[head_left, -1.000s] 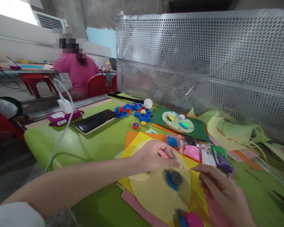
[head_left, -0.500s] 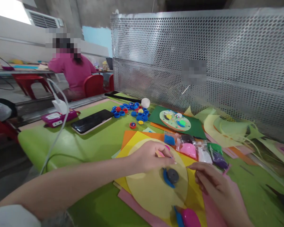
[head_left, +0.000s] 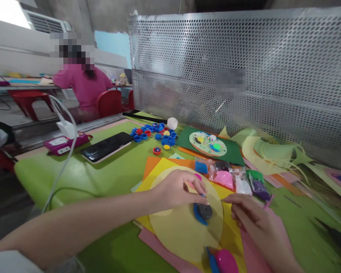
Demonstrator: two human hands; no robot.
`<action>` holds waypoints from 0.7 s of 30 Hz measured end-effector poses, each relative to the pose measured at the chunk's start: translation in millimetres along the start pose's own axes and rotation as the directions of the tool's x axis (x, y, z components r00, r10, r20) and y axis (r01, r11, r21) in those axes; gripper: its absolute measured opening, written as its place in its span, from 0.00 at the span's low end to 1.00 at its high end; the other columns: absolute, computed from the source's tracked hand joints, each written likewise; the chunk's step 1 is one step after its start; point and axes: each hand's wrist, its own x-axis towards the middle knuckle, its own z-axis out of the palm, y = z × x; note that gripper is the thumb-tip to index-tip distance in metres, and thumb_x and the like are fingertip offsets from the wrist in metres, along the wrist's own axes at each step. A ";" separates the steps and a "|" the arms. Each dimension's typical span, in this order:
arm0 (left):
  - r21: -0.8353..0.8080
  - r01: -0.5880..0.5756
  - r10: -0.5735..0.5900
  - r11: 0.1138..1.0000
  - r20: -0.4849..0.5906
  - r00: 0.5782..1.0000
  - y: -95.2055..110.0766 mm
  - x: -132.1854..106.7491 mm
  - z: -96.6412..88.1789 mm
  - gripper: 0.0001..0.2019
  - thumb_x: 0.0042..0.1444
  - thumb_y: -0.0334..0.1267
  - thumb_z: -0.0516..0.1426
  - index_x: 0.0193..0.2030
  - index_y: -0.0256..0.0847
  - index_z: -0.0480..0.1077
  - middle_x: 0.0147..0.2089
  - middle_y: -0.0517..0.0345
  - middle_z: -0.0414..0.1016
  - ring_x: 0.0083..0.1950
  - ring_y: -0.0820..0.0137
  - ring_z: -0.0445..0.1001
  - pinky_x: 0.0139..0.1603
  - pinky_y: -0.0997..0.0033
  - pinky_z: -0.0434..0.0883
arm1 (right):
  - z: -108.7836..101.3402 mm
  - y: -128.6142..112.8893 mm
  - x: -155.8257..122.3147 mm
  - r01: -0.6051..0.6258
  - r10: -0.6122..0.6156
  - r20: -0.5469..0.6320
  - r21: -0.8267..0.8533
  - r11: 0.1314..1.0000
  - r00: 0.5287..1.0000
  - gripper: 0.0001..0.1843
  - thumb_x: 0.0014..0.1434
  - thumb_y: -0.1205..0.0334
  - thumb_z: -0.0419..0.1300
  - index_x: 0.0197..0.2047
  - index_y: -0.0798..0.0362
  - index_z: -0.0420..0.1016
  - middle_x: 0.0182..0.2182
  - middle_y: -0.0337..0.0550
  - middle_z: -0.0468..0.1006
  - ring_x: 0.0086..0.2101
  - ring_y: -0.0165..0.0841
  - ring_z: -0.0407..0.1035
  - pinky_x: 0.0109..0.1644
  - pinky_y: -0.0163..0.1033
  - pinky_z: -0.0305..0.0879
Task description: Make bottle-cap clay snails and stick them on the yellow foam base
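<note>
My left hand is over the pale yellow paper oval, thumb and fingers pinched on a tiny blue bit. Just below its fingertips a grey bottle cap sits against a curved strip of blue clay, on the oval. My right hand hovers by the oval's right edge, its thumb and forefinger pressed together; what they hold, if anything, is too small to make out. Nearer to me lies a magenta cap with another blue strip. A pink shape is partly hidden behind my left hand.
Small bags of coloured clay lie beyond the oval, before a decorated oval on green card. Several bottle caps, a phone and a purple power strip are further left. Scissors lie right. A perforated metal panel stands behind.
My left fingertips have moved down toward the grey cap with the tiny blue bit. My right hand stays nearly still. The whole view has shifted slightly.
</note>
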 end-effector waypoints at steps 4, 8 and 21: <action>0.013 0.006 -0.006 1.000 0.006 1.000 1.3 -1.4 1.5 0.11 0.54 0.43 0.56 0.33 0.37 0.75 0.37 0.55 0.77 0.35 0.72 0.73 0.31 0.77 0.64 | 0.4 2.6 -2.0 -0.024 0.024 0.008 0.021 0.999 1.000 0.13 0.53 0.55 0.52 0.31 0.49 0.76 0.28 0.43 0.74 0.21 0.29 0.67 0.21 0.31 0.64; 0.005 0.013 -0.013 1.000 -0.022 1.000 -0.2 -2.2 2.1 0.13 0.44 0.45 0.63 0.26 0.36 0.71 0.40 0.54 0.76 0.35 0.72 0.72 0.31 0.77 0.64 | 0.9 4.2 -2.7 -0.021 0.020 0.020 0.019 1.000 1.000 0.14 0.54 0.54 0.51 0.31 0.49 0.76 0.24 0.42 0.72 0.20 0.30 0.65 0.20 0.31 0.62; 0.151 -0.240 0.207 0.959 0.205 0.957 4.2 -8.9 25.5 0.11 0.59 0.36 0.52 0.39 0.37 0.76 0.41 0.54 0.78 0.46 0.70 0.73 0.49 0.77 0.65 | 4.4 -1.2 -17.6 0.275 -0.269 0.055 -0.151 0.950 0.961 0.22 0.54 0.58 0.59 0.51 0.48 0.58 0.31 0.39 0.69 0.32 0.33 0.68 0.36 0.36 0.67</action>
